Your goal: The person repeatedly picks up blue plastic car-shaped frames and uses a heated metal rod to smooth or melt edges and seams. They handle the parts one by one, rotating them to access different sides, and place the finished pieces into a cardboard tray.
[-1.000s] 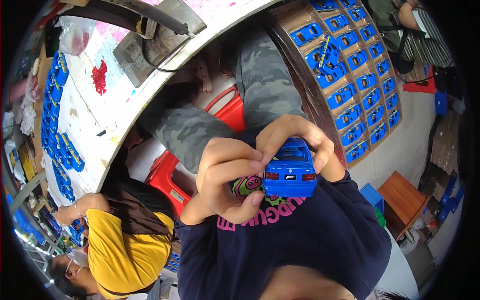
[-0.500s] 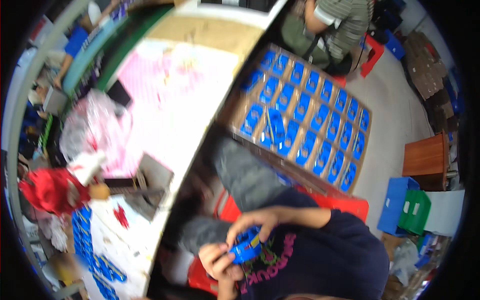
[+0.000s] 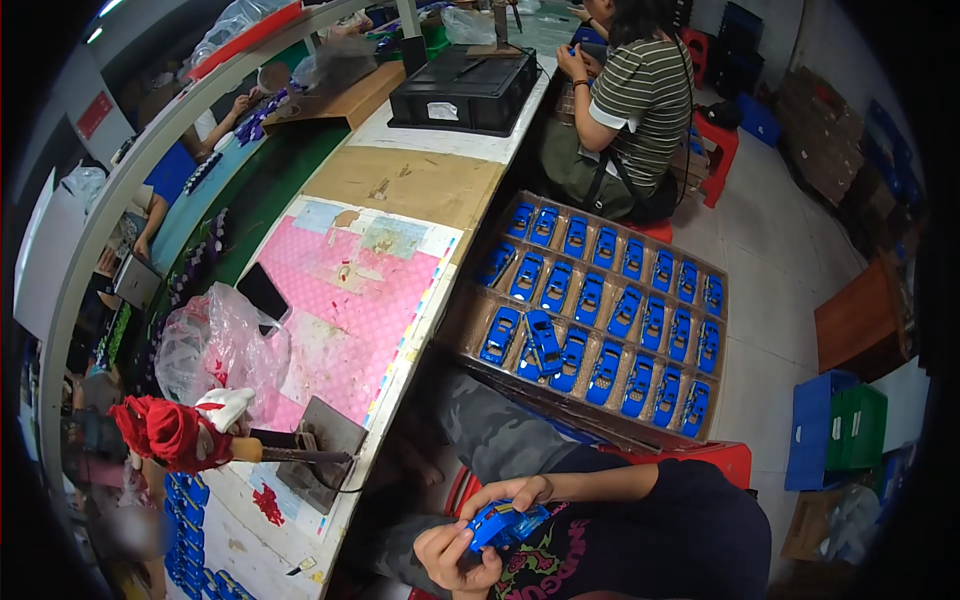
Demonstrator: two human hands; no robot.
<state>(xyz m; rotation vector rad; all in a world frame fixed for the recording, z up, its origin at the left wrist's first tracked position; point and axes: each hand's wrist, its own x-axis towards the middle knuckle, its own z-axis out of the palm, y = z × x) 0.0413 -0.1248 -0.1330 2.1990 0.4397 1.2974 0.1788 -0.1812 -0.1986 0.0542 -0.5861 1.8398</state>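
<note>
A blue toy car body [image 3: 497, 528] is held over my lap between both hands. My left hand [image 3: 452, 556] grips its near-left end, with fingers curled round it. From above, my right hand [image 3: 512, 494] closes on the other side with thumb and fingers. Beyond my knees, a cardboard tray [image 3: 470, 325] bears rows of similar blue toy cars [image 3: 604, 376]. One car [image 3: 543, 342] lies tilted on top of others there.
Left of me stands a worktable [image 3: 265, 550] with a wooden-handled tool wrapped in red cloth [image 3: 165, 432], red scraps [image 3: 267, 503], a plastic bag [image 3: 225, 345] and blue cars [image 3: 185, 530]. A black bin [image 3: 465, 90] sits farther along. A co-worker [image 3: 640, 100] sits past the tray.
The view has shifted and sharpened, so the table and tray appear lower. My hands still hold the blue toy car, which now appears turned differently between my fingers.
</note>
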